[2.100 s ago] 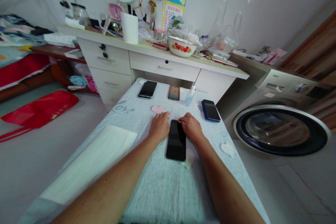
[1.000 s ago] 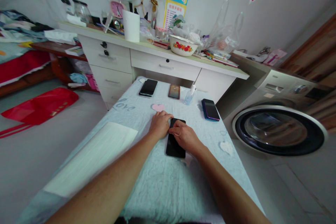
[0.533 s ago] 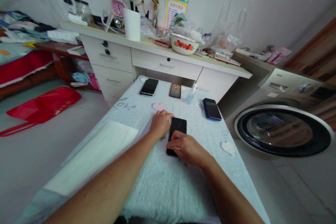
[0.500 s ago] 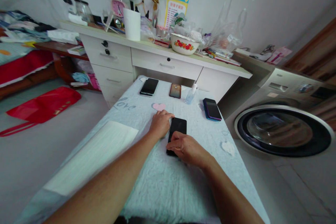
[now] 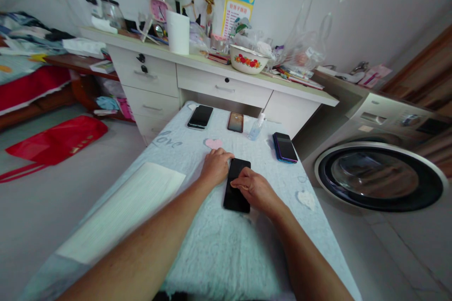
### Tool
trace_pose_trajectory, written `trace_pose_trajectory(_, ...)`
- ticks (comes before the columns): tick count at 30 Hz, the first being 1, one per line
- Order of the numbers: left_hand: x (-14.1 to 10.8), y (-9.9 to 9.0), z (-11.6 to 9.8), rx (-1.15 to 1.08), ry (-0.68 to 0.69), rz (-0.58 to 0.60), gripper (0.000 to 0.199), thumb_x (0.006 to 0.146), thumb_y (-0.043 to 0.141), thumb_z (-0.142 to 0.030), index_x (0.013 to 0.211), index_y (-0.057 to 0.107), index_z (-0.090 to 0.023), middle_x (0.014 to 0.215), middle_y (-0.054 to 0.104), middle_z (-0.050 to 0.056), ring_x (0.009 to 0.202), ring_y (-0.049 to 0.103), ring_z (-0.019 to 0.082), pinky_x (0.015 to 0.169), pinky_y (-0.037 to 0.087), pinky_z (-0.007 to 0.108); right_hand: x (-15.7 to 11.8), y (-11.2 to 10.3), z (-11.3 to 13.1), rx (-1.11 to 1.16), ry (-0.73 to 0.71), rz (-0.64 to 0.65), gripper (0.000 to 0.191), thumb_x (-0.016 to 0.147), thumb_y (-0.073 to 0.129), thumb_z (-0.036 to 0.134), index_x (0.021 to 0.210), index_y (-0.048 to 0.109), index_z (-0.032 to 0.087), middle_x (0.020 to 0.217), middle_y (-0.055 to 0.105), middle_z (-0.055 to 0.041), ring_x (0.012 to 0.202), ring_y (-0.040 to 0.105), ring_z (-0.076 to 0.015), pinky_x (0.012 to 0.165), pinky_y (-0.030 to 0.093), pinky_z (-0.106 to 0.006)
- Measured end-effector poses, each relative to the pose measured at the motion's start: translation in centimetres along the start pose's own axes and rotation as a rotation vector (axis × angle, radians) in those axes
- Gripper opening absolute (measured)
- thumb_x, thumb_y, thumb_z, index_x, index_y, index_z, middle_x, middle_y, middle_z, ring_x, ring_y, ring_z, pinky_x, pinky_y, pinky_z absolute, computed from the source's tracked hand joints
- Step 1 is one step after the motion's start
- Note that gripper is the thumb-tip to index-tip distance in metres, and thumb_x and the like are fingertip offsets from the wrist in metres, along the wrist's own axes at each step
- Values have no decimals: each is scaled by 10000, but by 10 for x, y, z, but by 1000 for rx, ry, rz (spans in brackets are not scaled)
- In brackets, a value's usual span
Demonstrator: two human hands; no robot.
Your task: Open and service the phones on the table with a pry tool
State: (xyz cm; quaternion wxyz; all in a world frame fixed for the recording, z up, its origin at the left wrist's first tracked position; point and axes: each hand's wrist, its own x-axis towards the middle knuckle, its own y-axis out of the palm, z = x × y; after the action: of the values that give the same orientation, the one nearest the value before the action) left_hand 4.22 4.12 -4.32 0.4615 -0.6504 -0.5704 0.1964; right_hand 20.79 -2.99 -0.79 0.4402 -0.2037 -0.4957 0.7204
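While unclenched left hand [image 5: 215, 166] is steadying phone [image 5: 236, 201] mid-frame, seemingly against sliding, right hand [image 5: 254, 189] is touching it, fingers bunched, contents unclear.

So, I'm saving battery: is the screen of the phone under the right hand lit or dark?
Dark: the phone shows plain black around the right hand, with nothing lit.

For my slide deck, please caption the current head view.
Left hand at the edge of a dark phone, right hand over it, on pale blue cloth.
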Motion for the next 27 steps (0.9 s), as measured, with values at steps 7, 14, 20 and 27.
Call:
trace_pose_trajectory(7, 0, 1, 1, 19, 1, 5, 404, 810, 478, -71, 1079, 691, -285, 1039, 636, 38, 1028, 524, 214, 889, 411, 338, 10, 5, -16, -34, 132, -156, 263, 902, 512, 135, 1008, 736, 220, 916, 598, -37, 812, 575, -127, 726, 429, -217)
trace_pose_trajectory(14, 0, 1, 1, 7, 10, -1, 379, 816, 489, -90, 1080, 691, -273, 1033, 634, 39, 1032, 519, 218, 912, 403, 347, 23, 9, -29, -139, 293, -237, 245, 920, 509, 195, 1019, 730, 233, 932, 599, -40, 812, 580, -138, 707, 412, -228)
trace_pose_trajectory(20, 0, 1, 2, -3, 15, 1, 372, 820, 485, -93, 1077, 691, -265, 1036, 632, 45, 1036, 519, 212, 920, 400, 344, 23, 6, -25, -189, 347, -240, 240, 947, 485, 246, 993, 720, 229, 943, 588, -50, 858, 574, -148, 730, 402, -238)
trace_pose_trajectory(27, 0, 2, 2, 4, 16, -6, 380, 808, 493, -90, 1078, 691, -271, 1030, 633, 41, 1031, 520, 213, 913, 403, 341, 21, 6, -16, -145, 272, -170, 229, 931, 500, 193, 985, 721, 222, 928, 591, -53, 846, 566, -148, 734, 405, -237)
